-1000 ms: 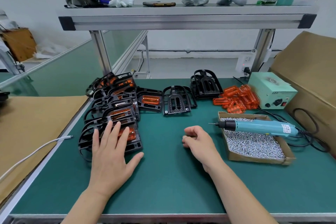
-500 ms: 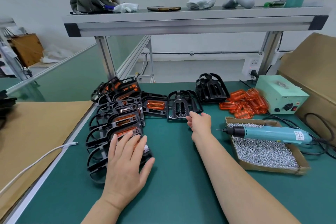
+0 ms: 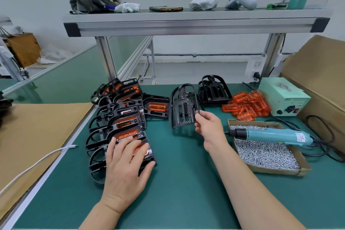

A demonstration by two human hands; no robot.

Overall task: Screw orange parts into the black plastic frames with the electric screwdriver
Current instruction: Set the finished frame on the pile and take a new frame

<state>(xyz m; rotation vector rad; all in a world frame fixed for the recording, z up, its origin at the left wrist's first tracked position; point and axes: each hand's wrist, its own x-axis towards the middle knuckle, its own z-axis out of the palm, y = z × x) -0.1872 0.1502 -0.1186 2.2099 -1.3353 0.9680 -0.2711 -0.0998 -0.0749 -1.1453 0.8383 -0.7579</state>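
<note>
Right grip [image 3: 207, 127] pinches a bare frame [image 3: 183, 106] by its corner; left grip [image 3: 127, 162] lies flat on the stack [image 3: 119, 112]. I'd lay the frame flat at 6 o'clock.

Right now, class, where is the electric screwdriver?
Head view, right side: the electric screwdriver lies across the screw box, just right of the right hand.
</note>
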